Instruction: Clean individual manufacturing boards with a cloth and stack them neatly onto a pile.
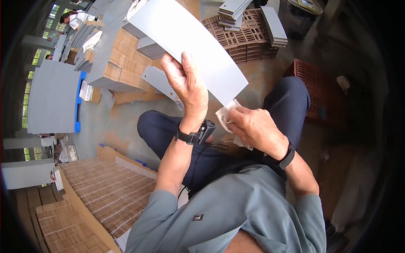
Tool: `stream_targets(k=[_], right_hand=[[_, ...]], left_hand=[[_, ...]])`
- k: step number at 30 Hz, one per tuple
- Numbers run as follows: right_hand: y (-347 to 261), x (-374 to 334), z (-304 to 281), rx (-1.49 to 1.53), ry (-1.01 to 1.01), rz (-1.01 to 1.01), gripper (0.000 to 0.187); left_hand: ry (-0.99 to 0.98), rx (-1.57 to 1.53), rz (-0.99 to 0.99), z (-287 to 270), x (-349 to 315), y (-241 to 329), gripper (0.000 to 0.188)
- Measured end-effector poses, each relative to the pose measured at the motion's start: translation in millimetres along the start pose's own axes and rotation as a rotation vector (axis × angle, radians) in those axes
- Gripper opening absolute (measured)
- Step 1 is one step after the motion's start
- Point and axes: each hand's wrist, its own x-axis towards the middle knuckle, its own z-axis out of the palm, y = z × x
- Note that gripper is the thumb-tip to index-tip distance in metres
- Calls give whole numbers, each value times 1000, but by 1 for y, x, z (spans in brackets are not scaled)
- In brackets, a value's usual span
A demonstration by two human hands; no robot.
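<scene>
A long pale grey panel [198,46] slants across the upper middle, held up in front of me. My left hand [185,82] grips its left edge, the thumb lying over the face and the fingers curled at the side. At the panel's near lower corner, my right hand [255,126] is closed on a white cloth [228,116]. The cloth touches or nearly touches that corner; its lower end hangs below the fingers. Both wrists wear black straps, the left one with a small black device.
Behind the panel stand large stacks of grey-faced boards [122,59]. A brown plastic crate [244,31] carries several grey panels; a red-brown crate [322,90] stands right of my knee. At lower left lies a carton of packed brown pieces [109,185]. Another person [78,19] works far left.
</scene>
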Motion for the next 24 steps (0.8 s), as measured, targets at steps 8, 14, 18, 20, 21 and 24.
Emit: stream_targets(k=[8, 14, 18, 20, 21, 24], right_hand=[[12, 3, 11, 553, 62, 204, 34], [-8, 15, 30, 1403, 169, 323, 42], [-18, 25, 47, 1578, 319, 440, 44], [-17, 30, 51, 1625, 371, 433, 43], [-16, 32, 54, 1670, 412, 420, 41], [-19, 33, 53, 1682, 454, 430, 38]], left_hand=[[22, -29, -122, -7, 1, -5, 23], [91, -114, -283, -5, -3, -18, 23], [79, 99, -79, 2, -15, -13, 24], [47, 130, -24, 5, -19, -7, 29], [39, 127, -27, 7, -20, -6, 29], [27, 112, 40, 11, -23, -3, 30]])
